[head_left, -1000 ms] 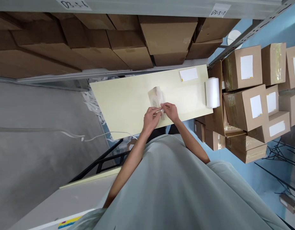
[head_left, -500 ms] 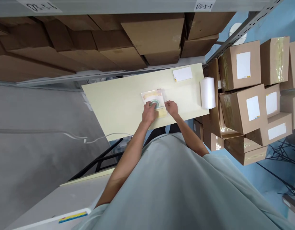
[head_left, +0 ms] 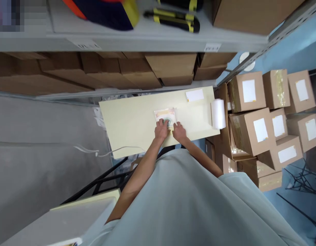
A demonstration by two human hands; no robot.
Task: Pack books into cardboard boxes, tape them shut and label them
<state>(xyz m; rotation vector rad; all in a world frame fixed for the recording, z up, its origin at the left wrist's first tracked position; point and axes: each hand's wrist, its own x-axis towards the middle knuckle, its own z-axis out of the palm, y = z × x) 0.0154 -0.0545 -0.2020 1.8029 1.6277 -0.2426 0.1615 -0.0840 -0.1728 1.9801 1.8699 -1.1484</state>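
A flat clear packet (head_left: pixel 165 115) with a pale printed card and a green round mark lies on the cream table (head_left: pixel 129 119). My left hand (head_left: pixel 161 130) rests on the packet's near left edge, fingers curled down onto it. My right hand (head_left: pixel 179 132) presses on its near right corner, fingers bent. Both hands sit side by side at the table's near edge.
A white label (head_left: pixel 194 95) and a white roll (head_left: pixel 218 113) lie at the table's right end. Stacked cardboard boxes (head_left: pixel 260 130) with white labels stand on the right. A metal shelf (head_left: pixel 137 41) with brown boxes and tools is behind; a cable (head_left: pixel 96 152) hangs at left.
The packet was held folded between both hands, then laid flat on the table; my hands now press its near edge. The view tilted up, showing the upper shelf.
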